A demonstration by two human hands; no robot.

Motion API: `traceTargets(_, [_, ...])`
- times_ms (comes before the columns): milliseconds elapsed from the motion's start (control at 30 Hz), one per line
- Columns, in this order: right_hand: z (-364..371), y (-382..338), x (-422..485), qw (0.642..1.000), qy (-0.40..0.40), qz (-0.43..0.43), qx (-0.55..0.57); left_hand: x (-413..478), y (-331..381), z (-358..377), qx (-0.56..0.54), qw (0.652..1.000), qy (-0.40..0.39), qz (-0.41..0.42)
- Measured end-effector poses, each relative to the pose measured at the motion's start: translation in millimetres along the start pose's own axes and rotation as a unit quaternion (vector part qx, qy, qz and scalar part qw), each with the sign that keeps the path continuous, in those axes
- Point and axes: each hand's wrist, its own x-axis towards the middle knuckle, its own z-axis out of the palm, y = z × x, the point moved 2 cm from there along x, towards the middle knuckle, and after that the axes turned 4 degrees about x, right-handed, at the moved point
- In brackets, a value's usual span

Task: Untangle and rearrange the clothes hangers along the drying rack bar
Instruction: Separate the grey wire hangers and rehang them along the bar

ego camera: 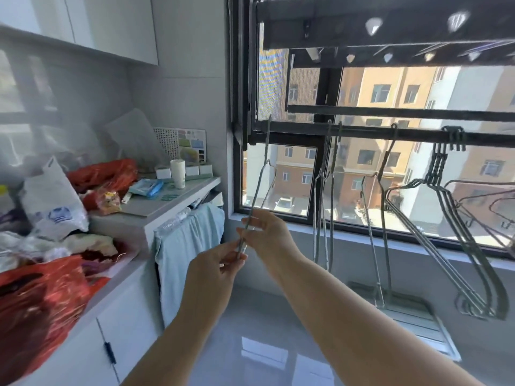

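Note:
A dark drying rack bar [362, 132] runs across the window. Several thin wire hangers hang from it. The leftmost hanger [257, 188] hangs edge-on at the bar's left end. My left hand [220, 267] pinches its lower end, and my right hand [264, 232] holds the wire just above. Two more hangers [323, 204] hang close together near the middle. Another hanger [381, 218] hangs further right. A tangled bunch of hangers [473, 246] hangs at the right from a cluster of hooks [454, 140].
A white counter [167, 204] at left carries red plastic bags [39, 299], a white bag [53, 201] and a white cup [177, 174]. A light blue cloth [184, 246] drapes over its end. A folded rack [412, 319] lies on the glossy floor under the window.

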Motion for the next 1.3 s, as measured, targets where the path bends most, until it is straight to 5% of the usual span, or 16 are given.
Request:
traceTargets(133, [2.5,2.3,0.1,0.999,-0.024,0.009,-0.024,-0.6,-4.7,1.2,-0.012,1.0,0.01,-0.014])
traceTargets(233, [1.9,-4.3,-9.1,0.989,-0.046,0.018,-0.14,-2.4,-3.6,-0.1,-0.001,1.0,0.02,-0.003])
traceTargets(433, [-43.5,-52.2,-38.1,0.926,0.023,-0.134,-0.353,-9.5,26.4,-2.4,0.078,0.969,0.158,0.172])
traceTargets(500, [-65.4,-63.5,-40.2,0.906,0.068,-0.124,-0.4,-10.5,45.2,5.7,0.024,0.975,0.109,0.191])
traceTargets(700, [-92.2,-58.1,-30.6,0.861,0.093,-0.027,-0.499,-8.3,55.2,67.6,-0.022,0.975,-0.206,0.08])
traceTargets(867, [-83.6,-50.3,-21.8,0.842,0.08,-0.033,-0.532,-9.9,50.9,84.5,-0.029,0.982,-0.154,0.105])
traceTargets(1133, [-68.0,-44.3,1.8,0.895,0.073,0.002,-0.439,-2.4,44.5,66.8,0.006,0.986,-0.046,0.16])
traceTargets(1300, [-56.3,-38.0,13.6,0.936,0.068,-0.003,-0.346,-0.4,35.6,56.1,-0.019,0.993,-0.028,0.117])
